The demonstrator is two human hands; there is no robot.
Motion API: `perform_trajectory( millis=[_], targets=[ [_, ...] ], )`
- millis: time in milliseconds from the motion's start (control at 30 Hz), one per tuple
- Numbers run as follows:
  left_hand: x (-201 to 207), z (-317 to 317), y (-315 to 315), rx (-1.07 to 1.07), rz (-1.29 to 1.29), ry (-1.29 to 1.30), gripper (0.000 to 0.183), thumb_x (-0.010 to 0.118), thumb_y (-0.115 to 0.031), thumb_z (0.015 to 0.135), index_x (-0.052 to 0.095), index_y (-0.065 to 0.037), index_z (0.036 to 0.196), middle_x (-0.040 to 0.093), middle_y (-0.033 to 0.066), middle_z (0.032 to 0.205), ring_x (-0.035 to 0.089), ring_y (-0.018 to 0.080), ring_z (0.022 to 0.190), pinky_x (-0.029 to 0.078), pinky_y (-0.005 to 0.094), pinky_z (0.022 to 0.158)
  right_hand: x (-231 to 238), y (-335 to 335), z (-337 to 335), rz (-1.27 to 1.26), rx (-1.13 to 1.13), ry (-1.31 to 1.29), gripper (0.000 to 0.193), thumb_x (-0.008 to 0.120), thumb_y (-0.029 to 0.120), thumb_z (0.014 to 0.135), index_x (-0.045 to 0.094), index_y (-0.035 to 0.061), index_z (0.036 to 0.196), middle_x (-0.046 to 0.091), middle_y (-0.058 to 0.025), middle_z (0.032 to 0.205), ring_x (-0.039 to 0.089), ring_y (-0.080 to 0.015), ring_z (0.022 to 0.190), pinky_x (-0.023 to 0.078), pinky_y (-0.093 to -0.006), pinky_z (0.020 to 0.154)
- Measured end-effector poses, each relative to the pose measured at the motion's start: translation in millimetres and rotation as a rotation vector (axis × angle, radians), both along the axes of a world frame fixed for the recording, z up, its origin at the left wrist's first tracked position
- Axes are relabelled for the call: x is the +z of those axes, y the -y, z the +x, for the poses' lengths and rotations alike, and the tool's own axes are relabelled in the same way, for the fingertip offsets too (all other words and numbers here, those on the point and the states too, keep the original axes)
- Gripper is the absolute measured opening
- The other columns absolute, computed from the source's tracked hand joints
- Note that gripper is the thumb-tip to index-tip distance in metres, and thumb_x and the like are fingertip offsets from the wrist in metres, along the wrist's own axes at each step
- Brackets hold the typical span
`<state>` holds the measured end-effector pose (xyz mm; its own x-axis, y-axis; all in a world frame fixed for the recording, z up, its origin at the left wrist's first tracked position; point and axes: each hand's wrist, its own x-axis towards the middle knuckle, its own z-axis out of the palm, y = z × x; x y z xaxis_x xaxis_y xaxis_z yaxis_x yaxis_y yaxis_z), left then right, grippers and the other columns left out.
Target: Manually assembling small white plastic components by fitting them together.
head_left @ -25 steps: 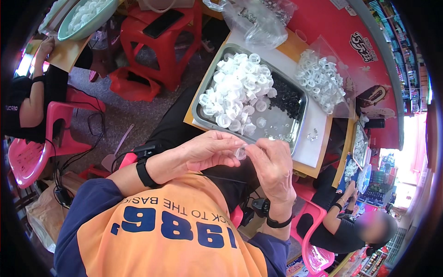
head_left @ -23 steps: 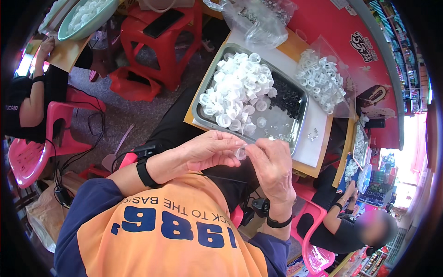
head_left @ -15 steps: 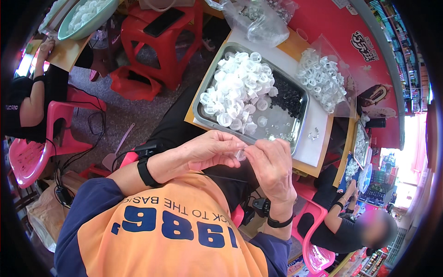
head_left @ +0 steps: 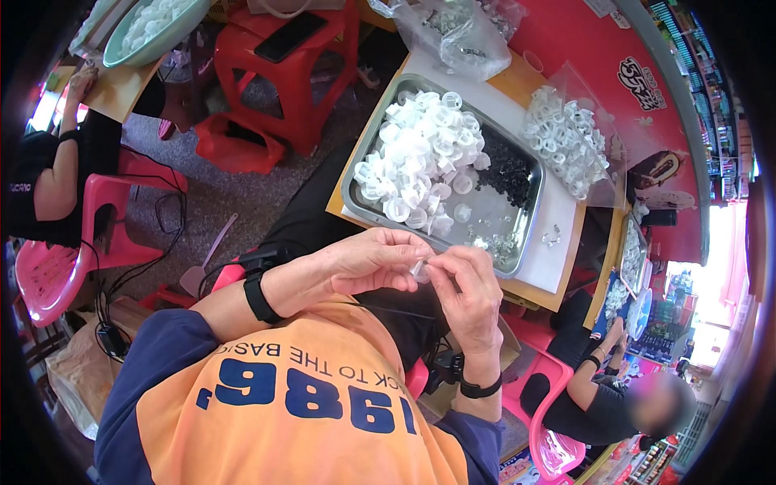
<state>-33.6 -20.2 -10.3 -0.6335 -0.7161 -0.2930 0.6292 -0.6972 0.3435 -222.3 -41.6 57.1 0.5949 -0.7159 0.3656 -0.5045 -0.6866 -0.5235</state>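
Observation:
Over my lap, just off the near edge of a metal tray (head_left: 503, 218), both hands meet at one small translucent plastic cap (head_left: 419, 272). My left hand (head_left: 376, 263) pinches it between thumb and fingers. Closed on its right side are the thumb and fingertips of my right hand (head_left: 466, 293), which partly cover it. Inside the tray, a heap of white translucent plastic caps (head_left: 420, 153) fills the left part. Small black parts (head_left: 508, 174) lie to the right, and tiny clear pieces (head_left: 495, 245) sit in the near right corner.
A clear bag of white plastic rings (head_left: 566, 141) lies right of the tray, another plastic bag (head_left: 465, 44) beyond it. A red stool (head_left: 275, 89) bearing a phone (head_left: 291, 36) stands at the far left. Co-workers sit at left and right; cables (head_left: 174, 218) trail on the left floor.
My right hand has shifted slightly left and its fingers have changed their bend around the cap. The left hand stays nearly in place. The view has shifted slightly.

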Motion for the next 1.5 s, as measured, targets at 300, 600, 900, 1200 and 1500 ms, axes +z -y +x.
perform_trajectory(
  millis=[300, 600, 900, 1200, 1500],
  targets=[
    [-3, 1, -2, -0.003, 0.037, -0.002, 0.021, 0.06, -0.021, 0.098, 0.063, -0.001, 0.103, 0.069, 0.0098, 0.092, 0.067, 0.0124, 0.07, 0.055, 0.02, 0.06, 6, 3, -1, -0.212, 0.104, -0.138, 0.023, 0.074, 0.001, 0.071, 0.066, 0.0058, 0.092, 0.059, -0.0065, 0.094, 0.058, -0.0237, 0.082, 0.045, -0.0384, 0.079],
    [-8, 0, -3, 0.002, 0.018, 0.04, 0.023, 0.062, -0.023, 0.096, 0.065, -0.001, 0.098, 0.069, 0.0067, 0.088, 0.066, 0.011, 0.068, 0.054, 0.0196, 0.059, -8, -7, 1, -0.056, 0.011, -0.056, 0.021, 0.074, 0.0, 0.076, 0.064, 0.0032, 0.094, 0.059, -0.0068, 0.092, 0.059, -0.0215, 0.081, 0.046, -0.0353, 0.079],
    [3, -2, 1, 0.039, -0.055, 0.042, 0.02, 0.062, -0.022, 0.096, 0.064, -0.003, 0.104, 0.066, 0.0043, 0.088, 0.067, 0.0116, 0.073, 0.056, 0.0225, 0.065, -23, -23, -2, 0.949, -0.268, 0.651, 0.011, 0.065, 0.002, 0.092, 0.064, -0.0028, 0.102, 0.06, 0.0002, 0.097, 0.058, -0.0052, 0.081, 0.047, -0.0193, 0.075],
    [21, -12, -9, 0.225, -0.452, 0.701, 0.018, 0.066, -0.01, 0.092, 0.069, 0.0, 0.107, 0.063, 0.0029, 0.09, 0.064, 0.0096, 0.078, 0.055, 0.0227, 0.07, -33, -32, 4, 0.63, -0.48, 0.529, 0.008, 0.069, -0.003, 0.085, 0.065, -0.0025, 0.092, 0.063, -0.0016, 0.084, 0.059, -0.0044, 0.069, 0.049, -0.0195, 0.061],
    [20, -23, -23, 0.401, -0.857, 1.116, 0.017, 0.071, 0.002, 0.082, 0.073, -0.001, 0.098, 0.061, 0.0048, 0.081, 0.061, 0.0076, 0.071, 0.05, 0.0208, 0.063, -34, -45, 3, 0.449, -0.508, 0.477, 0.012, 0.071, -0.006, 0.08, 0.065, -0.0014, 0.09, 0.062, -0.0046, 0.082, 0.061, -0.0073, 0.065, 0.05, -0.0218, 0.058]
  ],
)
